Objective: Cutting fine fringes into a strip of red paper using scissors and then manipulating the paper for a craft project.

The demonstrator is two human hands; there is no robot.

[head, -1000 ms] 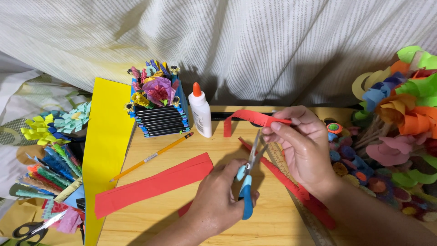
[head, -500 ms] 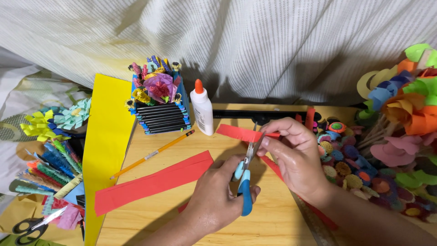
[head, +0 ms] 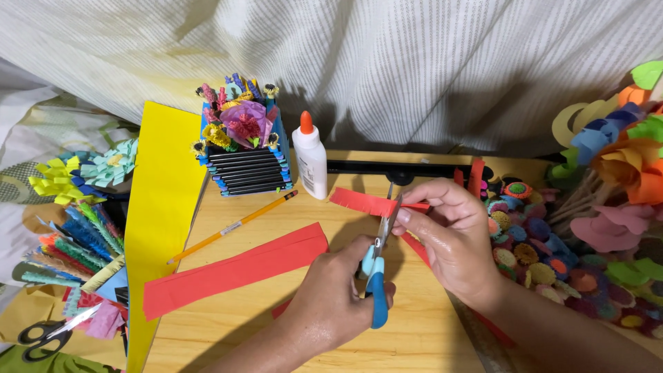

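My left hand (head: 331, 297) grips blue-handled scissors (head: 376, 276), blades pointing up and away. The blades meet a narrow red paper strip (head: 362, 202) with a fringed lower edge. My right hand (head: 449, 238) pinches that strip at its right end, holding it level above the wooden table (head: 428, 345). A wider red paper strip (head: 235, 271) lies flat on the table to the left of my hands. Another thin red strip (head: 414, 247) trails down under my right hand.
A white glue bottle (head: 310, 157) with an orange cap stands behind the strip. A pencil (head: 231, 227), a yellow sheet (head: 162, 207), a black box of paper flowers (head: 242, 155) and black scissors (head: 48, 333) sit left. Paper flowers (head: 615, 173) and rolled paper discs (head: 532, 242) crowd the right.
The fringed red strip has shifted left through the scissors and sits lower. My right hand has come down and nearer my left hand. The view has drifted slightly.
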